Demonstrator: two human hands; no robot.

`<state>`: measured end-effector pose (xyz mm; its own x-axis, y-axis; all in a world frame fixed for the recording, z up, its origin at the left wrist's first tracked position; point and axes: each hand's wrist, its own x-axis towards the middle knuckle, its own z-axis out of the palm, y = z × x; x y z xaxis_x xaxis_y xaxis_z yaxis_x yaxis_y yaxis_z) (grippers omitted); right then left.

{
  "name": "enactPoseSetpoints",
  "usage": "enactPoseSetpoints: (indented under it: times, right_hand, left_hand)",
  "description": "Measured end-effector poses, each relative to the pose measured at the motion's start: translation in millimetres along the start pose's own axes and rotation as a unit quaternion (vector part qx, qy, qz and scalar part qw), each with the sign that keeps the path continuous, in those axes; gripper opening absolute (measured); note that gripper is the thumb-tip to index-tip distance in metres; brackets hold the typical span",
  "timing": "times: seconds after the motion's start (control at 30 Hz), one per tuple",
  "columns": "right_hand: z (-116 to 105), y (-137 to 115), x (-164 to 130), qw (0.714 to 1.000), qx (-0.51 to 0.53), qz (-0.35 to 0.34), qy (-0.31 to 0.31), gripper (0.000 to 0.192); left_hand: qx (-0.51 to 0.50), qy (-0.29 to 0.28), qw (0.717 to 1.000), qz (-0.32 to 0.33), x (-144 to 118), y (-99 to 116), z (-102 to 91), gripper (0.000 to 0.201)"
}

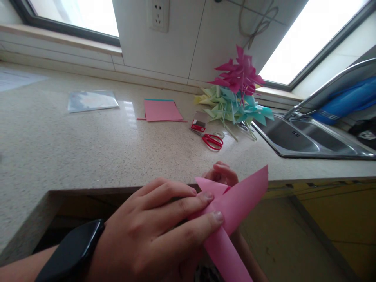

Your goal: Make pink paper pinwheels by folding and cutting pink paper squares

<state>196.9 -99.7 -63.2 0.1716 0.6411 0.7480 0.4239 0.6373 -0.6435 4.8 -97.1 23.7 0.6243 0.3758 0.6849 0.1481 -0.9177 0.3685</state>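
A pink paper pinwheel (pixel 235 203) is between my two hands, just in front of the counter's near edge. My left hand (pixel 158 223), with a black watch (pixel 73 250) on its wrist, presses its fingertips on the middle of the paper where the folds meet. Behind the paper, my right hand (pixel 223 174) holds it from the far side; only its curled fingers show above the paper and part of its forearm below. Two folded blades stick out to the upper right and lower right. Whether a stick or pin is at the centre is hidden.
On the counter (pixel 88 156) lie red-handled scissors (pixel 213 141), a small red box (pixel 198 125), a tape roll (pixel 219 134), pink paper sheets (pixel 163 110) and a clear plastic packet (pixel 92 102). Finished pinwheels (pixel 241 74) are heaped by the wall, left of the sink (pixel 296 137).
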Motion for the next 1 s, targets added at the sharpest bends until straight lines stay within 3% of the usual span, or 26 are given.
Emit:
enactPoseSetpoints:
  times: [0.13, 0.33, 0.53, 0.67, 0.83, 0.9, 1.0]
  right_hand:
    - [-10.9, -1.6, 1.3, 0.999, 0.012, -0.011, 0.040, 0.023]
    - [-25.7, -12.2, 12.0, 0.998, 0.013, -0.055, -0.036, 0.016]
    - [-31.9, -17.9, 24.5, 0.990, 0.062, -0.047, -0.117, 0.019]
    - [-35.1, -21.0, 28.2, 0.985, 0.092, -0.047, -0.136, 0.009]
    - [-36.1, -32.8, 35.6, 0.987, 0.072, -0.047, -0.133, 0.012]
    - [-36.5, -36.6, 39.0, 0.989, 0.042, -0.072, -0.122, 0.016]
    - [-38.1, -38.7, 42.6, 0.988, -0.031, -0.120, -0.095, 0.020]
  left_hand:
    - [-0.020, -0.009, 1.000, 0.012, -0.4, -2.8, -0.1, 0.046]
    - [-0.055, -0.070, 0.995, 0.035, -2.6, -11.0, -6.9, 0.052]
    - [-0.058, -0.077, 0.995, 0.031, 3.7, -11.9, -9.2, 0.045]
    - [-0.063, -0.094, 0.994, 0.001, 1.9, -13.1, -10.6, 0.048]
    - [-0.049, -0.123, 0.991, -0.035, -2.7, -17.7, -11.7, 0.059]
    - [-0.023, -0.109, 0.993, -0.043, -4.3, -22.2, -10.4, 0.061]
    - [0.053, -0.030, 0.996, -0.063, -6.3, -32.3, -8.4, 0.061]
